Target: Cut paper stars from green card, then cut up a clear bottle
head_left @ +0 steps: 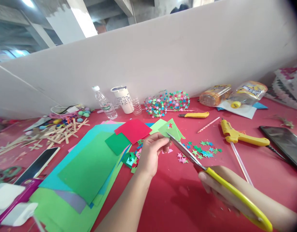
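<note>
My left hand [150, 149] is closed in a pinch at the middle of the table. Whatever is between its fingertips is too small or hidden to make out. Light green paper [172, 129] lies just beyond those fingers. Yellow-handled scissors [229, 183] are gripped in my right hand [217, 182], their blades pointing up and left and looking nearly together. The blade tips come close to my left fingertips. Small paper stars [203, 149] in green, blue and pink are scattered beneath and right of the blades. A red sheet [134, 129] and a dark green square [117, 144] lie left of my left hand.
Coloured sheets [90, 164] fill the left, near wooden sticks [66, 132] and a phone [37, 164]. A water bottle [105, 103], tumbler [123, 100] and star-covered bottle [166, 103] stand or lie along the wall. A cutter [195, 114] and glue gun [242, 135] lie right.
</note>
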`<state>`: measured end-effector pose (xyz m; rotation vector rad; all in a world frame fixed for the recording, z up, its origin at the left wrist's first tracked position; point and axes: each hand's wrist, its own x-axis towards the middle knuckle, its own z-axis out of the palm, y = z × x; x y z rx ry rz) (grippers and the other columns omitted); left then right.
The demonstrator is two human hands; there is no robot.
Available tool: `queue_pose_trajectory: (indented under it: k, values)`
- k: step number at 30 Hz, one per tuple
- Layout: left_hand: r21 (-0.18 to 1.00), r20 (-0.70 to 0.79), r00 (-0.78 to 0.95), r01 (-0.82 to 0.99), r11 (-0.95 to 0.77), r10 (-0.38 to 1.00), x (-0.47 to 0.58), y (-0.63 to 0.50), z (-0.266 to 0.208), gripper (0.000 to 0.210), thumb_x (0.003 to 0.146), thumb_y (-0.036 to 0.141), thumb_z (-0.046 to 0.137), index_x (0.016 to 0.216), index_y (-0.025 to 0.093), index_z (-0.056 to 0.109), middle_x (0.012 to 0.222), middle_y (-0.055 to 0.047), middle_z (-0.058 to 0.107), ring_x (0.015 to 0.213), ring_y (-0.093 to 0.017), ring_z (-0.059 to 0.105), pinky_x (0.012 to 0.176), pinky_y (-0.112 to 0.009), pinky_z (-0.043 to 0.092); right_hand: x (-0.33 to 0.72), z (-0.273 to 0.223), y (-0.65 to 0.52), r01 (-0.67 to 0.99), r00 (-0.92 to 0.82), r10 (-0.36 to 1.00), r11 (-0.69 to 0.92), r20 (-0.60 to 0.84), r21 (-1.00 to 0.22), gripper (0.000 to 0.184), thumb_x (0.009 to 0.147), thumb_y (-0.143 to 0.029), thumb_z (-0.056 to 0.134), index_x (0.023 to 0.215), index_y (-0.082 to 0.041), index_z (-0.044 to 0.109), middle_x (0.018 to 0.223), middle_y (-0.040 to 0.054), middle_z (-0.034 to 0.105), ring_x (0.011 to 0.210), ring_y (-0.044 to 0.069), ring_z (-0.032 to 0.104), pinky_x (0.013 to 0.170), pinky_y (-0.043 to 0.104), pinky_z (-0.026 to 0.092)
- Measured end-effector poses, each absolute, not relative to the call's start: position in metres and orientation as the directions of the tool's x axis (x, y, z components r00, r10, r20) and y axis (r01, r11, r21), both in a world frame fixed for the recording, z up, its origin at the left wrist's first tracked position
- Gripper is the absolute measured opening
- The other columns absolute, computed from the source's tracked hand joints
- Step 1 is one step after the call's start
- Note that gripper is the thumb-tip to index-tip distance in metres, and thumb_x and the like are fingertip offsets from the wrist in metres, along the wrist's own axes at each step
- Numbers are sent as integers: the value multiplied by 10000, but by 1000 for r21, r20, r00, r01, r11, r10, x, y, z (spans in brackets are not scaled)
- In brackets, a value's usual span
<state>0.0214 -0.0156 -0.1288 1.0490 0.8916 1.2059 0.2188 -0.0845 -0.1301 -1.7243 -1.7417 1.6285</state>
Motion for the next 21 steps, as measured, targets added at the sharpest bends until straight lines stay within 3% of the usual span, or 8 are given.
queue_pose_trajectory:
  k: [7,12,17,21]
  values:
    - [958,43,160,-288,5,986,20,-14,-129,135,775,161,581,645,157,619,596,17,596,531,-69,497,546,-196,380,221,-132,-89,461,-309,802,-343,-511,-818,716,634,-927,299,659,-220,408,430,-101,313,319,52,307,303,163,288]
    - [963,44,162,-269,1,986,20,-15,-128,145,764,146,566,623,156,596,571,23,566,522,-69,482,544,-197,380,225,-132,-92,456,-389,793,-276,-469,-846,693,707,-887,281,692,-208,421,458,-94,342,358,55,331,368,174,288]
    - [959,0,147,-279,42,989,22,-15,-130,124,779,188,596,660,154,604,611,12,592,531,-72,494,545,-196,388,226,-128,-89,513,-409,789,-218,-459,-830,712,676,-914,217,655,-214,350,512,-78,329,410,69,353,395,191,284]
    - [930,11,14,-368,-5,1000,20,-9,-130,131,743,184,612,626,167,555,581,24,561,523,-79,478,525,-195,369,229,-128,-89,528,-473,769,-144,-430,-837,633,772,-835,284,657,-214,326,543,-82,285,449,70,327,422,200,247]
